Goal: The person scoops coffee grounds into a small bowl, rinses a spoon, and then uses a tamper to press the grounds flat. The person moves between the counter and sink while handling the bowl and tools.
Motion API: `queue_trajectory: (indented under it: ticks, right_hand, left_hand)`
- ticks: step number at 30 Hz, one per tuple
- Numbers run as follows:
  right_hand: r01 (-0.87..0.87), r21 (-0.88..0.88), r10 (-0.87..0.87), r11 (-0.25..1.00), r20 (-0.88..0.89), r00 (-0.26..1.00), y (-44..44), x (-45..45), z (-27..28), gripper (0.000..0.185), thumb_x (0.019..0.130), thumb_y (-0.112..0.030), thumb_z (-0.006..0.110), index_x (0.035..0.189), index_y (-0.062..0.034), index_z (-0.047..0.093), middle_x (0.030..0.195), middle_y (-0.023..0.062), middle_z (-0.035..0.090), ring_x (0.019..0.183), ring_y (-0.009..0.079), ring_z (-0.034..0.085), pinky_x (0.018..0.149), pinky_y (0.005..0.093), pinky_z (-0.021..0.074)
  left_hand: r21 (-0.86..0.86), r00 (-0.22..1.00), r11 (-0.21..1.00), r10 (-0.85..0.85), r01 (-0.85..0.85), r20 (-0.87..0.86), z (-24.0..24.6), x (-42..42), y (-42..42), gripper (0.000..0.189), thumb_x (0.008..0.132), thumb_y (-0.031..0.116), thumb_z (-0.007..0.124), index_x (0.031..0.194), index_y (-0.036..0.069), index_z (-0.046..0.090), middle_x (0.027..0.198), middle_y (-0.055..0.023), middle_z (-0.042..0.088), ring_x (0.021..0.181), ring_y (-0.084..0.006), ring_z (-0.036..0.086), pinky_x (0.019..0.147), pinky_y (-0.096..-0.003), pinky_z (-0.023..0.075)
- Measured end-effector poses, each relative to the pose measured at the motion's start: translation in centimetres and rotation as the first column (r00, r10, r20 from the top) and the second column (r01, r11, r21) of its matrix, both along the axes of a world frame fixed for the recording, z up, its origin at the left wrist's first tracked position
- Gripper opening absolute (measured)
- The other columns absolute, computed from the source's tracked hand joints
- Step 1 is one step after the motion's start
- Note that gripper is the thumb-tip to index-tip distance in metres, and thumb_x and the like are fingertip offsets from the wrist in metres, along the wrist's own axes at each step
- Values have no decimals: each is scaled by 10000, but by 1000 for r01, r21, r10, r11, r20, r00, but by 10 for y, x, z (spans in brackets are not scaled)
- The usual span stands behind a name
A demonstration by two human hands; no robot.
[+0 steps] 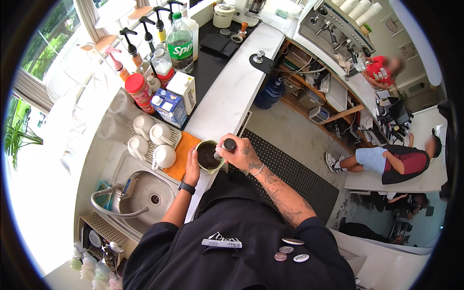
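My left hand point(193, 167), with a dark band at the wrist, is against the side of a pale green bowl point(209, 169) at the counter's edge. Dark liquid point(207, 154) fills part of the bowl. My right hand point(239, 154) is closed around a black-topped handheld tool point(229, 144), perhaps a milk frother. Its grey lower part slants over the bowl's right rim, and its tip cannot be made out. An orange cloth point(185, 152) lies just left of the bowl, beneath part of my left hand's reach.
Upside-down white cups point(161, 134) stand on a drip tray beside the steel sink point(159, 185). Behind them are cartons point(169, 108), a Sprite bottle point(181, 47) and several pump bottles. A tamper point(259, 57) sits farther along. People point(402, 163) stand across the aisle.
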State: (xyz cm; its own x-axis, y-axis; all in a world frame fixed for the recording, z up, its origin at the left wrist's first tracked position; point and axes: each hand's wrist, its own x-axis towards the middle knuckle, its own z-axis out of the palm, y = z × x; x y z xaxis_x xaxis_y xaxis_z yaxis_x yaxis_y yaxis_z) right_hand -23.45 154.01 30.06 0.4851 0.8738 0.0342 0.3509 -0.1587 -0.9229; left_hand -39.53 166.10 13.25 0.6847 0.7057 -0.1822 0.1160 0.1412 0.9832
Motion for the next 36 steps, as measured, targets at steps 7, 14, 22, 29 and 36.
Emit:
queue_trajectory:
  ticks: [7, 14, 22, 29, 36]
  right_hand:
    - [87, 40, -77, 995, -215, 974, 3, -7, -7, 123, 943, -144, 683, 986, -37, 641, 736, 46, 703, 657, 110, 709, 548, 255, 578]
    - [130, 62, -124, 990, -92, 988, 2, -3, -1, 172, 947, -189, 700, 992, -40, 628, 747, 86, 711, 585, 133, 701, 530, 277, 563]
    - [165, 130, -156, 978, -73, 985, -20, 9, -18, 196, 958, -214, 682, 962, -52, 571, 672, 42, 645, 518, 128, 663, 494, 275, 515]
    - [228, 81, -217, 970, -123, 968, -10, 0, -21, 183, 942, -196, 718, 986, -55, 609, 753, 46, 678, 572, 105, 666, 493, 261, 530]
    - [188, 129, -175, 974, -107, 979, -7, -4, -16, 148, 952, -167, 690, 985, -49, 609, 809, 60, 714, 637, 112, 702, 558, 267, 567]
  left_hand:
    - [15, 999, 999, -36, 36, -1, -12, -2, 6, 528, 1113, 403, 312, 1398, -3, 493, 1397, -129, 525, 1330, -228, 461, 1151, -347, 313]
    - [-72, 986, 995, -57, 69, 153, -117, -32, 40, 581, 1111, 402, 279, 1500, -13, 398, 1534, -151, 428, 1436, -258, 381, 1202, -402, 275]
    - [18, 996, 999, -31, 33, -79, -89, -6, 27, 687, 1094, 470, 311, 1570, -24, 271, 1655, -159, 232, 1526, -266, 227, 1242, -392, 172]
    - [-274, 982, 958, -31, 82, 186, -61, -6, 21, 595, 1107, 440, 317, 1442, -33, 450, 1463, -124, 505, 1343, -225, 469, 1166, -386, 330]
    - [52, 1000, 999, 8, -9, 13, -16, 0, 3, 527, 1111, 396, 334, 1359, -26, 529, 1338, -135, 574, 1252, -227, 522, 1098, -349, 374]
